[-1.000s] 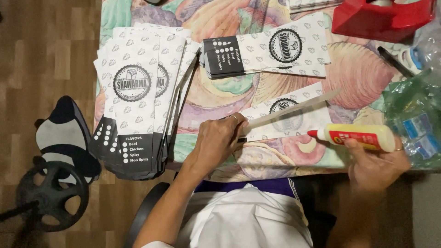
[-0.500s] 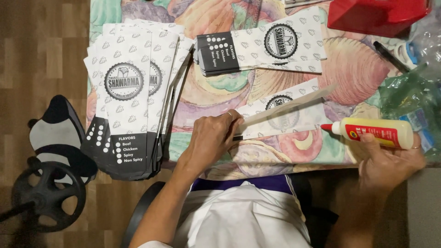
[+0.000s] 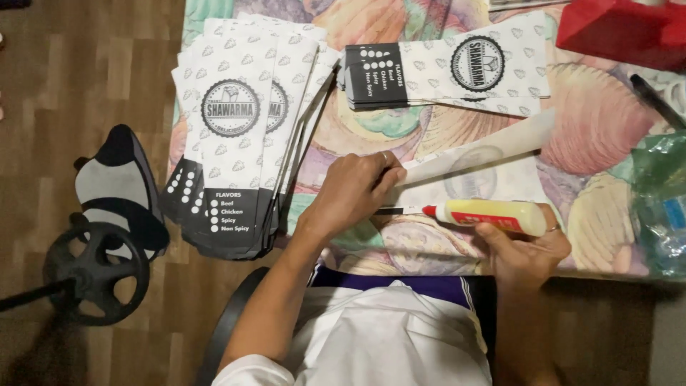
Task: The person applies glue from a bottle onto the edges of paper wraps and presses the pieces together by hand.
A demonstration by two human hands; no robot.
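While the person sits at the near edge of the table point(image 3: 429, 136), which is covered by a cloth with large shell-like shapes in many colours, the left hand point(image 3: 354, 193) lies flat on a partly folded white paper bag point(image 3: 486, 168) near that edge, with the fingers together and pressing down on the end of its raised flap. The right hand point(image 3: 525, 250) has its fingers wrapped around a yellow glue bottle point(image 3: 489, 216) with a red nozzle; the bottle lies almost level, its tip pointing toward the left hand and touching or just above the bag's dark lower edge, which of the two cannot be told.

A fanned stack of printed paper bags point(image 3: 239, 136), white with a round emblem and a black band, hangs over the left edge of the table. A second, smaller stack of the same bags point(image 3: 446, 71) lies sideways toward the far edge. A red box point(image 3: 618, 28) sits at the far right corner, a black pen point(image 3: 654, 100) lies just below it, and a clear green plastic bag point(image 3: 661, 200) rests at the right edge. On the wooden floor to the left stands a black and grey chair point(image 3: 114, 186).
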